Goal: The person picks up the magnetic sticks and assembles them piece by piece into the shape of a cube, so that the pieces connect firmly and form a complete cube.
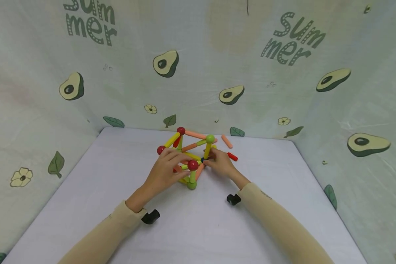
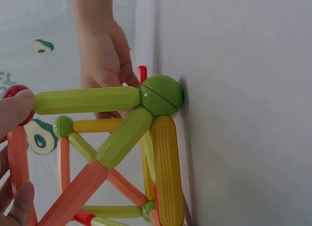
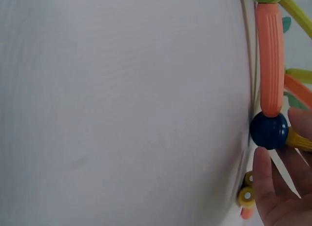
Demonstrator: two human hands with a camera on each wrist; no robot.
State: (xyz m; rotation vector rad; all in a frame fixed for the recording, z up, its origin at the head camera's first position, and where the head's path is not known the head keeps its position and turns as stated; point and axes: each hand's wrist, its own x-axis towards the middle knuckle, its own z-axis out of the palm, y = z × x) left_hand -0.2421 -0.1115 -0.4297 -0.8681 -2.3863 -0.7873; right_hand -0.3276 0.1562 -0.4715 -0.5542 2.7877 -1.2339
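Note:
A frame of magnetic building sticks and balls stands on the table, with yellow, green, orange and red sticks. My left hand (image 1: 165, 168) holds it at a near upper corner, fingers at the red ball (image 1: 193, 165) and beside the orange stick (image 2: 18, 160) below it. Under that corner, a green ball (image 2: 161, 95) sits low against the table. At the frame's right side, my right hand (image 1: 222, 164) pinches a dark blue ball (image 3: 269, 130) between thumb and fingers. An orange stick (image 3: 270, 60) and a yellow stick (image 1: 207, 150) meet at this ball.
Behind the right hand lie a loose orange stick (image 1: 227, 141) and a red stick (image 1: 232, 156). White tabletop (image 1: 198, 234) spreads in front of the frame. Cloth printed with avocados (image 1: 166, 63) hangs at the back and both sides.

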